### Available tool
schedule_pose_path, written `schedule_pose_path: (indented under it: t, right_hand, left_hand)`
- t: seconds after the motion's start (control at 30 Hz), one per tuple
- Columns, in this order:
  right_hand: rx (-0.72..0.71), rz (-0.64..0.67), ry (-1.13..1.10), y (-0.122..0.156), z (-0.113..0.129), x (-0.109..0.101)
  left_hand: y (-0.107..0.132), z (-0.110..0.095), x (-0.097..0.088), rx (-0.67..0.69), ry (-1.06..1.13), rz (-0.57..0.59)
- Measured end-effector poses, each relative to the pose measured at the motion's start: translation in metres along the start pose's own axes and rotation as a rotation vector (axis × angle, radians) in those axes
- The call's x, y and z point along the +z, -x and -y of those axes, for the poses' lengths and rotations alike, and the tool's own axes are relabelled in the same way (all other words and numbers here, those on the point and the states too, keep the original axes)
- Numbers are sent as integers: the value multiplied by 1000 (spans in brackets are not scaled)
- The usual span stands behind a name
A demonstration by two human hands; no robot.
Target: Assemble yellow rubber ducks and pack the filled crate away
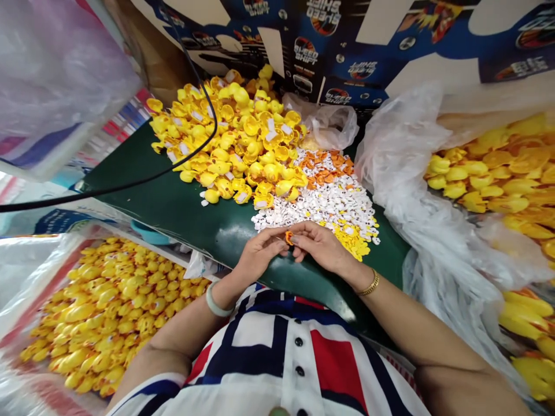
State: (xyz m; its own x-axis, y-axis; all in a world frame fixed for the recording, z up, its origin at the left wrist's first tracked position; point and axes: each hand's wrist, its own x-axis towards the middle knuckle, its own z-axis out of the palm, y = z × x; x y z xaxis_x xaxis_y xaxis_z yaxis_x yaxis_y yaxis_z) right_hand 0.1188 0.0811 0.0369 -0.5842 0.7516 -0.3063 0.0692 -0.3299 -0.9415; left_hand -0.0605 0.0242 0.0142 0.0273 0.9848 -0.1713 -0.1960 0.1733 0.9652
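Observation:
My left hand (261, 252) and my right hand (319, 245) meet at the near edge of the green tabletop (173, 222), fingers pinched together. Between their fingertips sits a small orange plastic piece (288, 237), mostly covered by the fingers. Just beyond the hands spreads a heap of small white pieces with black dots (323, 199). Small orange pieces (332, 164) lie at its far side, and flat yellow pieces (353, 241) at its near right. Further left is a big pile of yellow duck-shaped plastic shells (243, 133), some with white patches inside.
A black cable (173, 167) loops over the table and the pile. At lower left, a lined container holds many yellow duck pieces (117, 300). Clear plastic bags (407, 190) with more yellow parts (489, 173) crowd the right. Printed dark-blue cardboard (342, 58) stands behind.

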Motion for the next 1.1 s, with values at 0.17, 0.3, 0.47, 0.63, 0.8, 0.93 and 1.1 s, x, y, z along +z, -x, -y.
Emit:
schedule_pose_path:
  t: [0.17,0.3,0.47,0.63,0.8,0.93,1.1]
  right_hand:
    - [-13,-67,104,0,-7,18]
    - [-201,-7,440,9,-10,31]
    - [-405,140,856,-8,-1,28]
    - [-450,164,1399,-38,10,42]
    - [-508,236,1449,-40,6,46]
    - [-410,71,1016,-25,6,29]
    - [-133,-46,357,-2,6,14]
  left_hand:
    - [10,-6,0,-49,90,-99]
    - [34,-1,-8,-116,117,-184]
    - [63,6,-33,-167,161,-284]
    - [62,1,-52,-170,194,-391]
    - [51,1,-55,-142,185,-317]
    - [38,3,-45,-152,143,-250]
    - [19,2,-19,-166,117,-161]
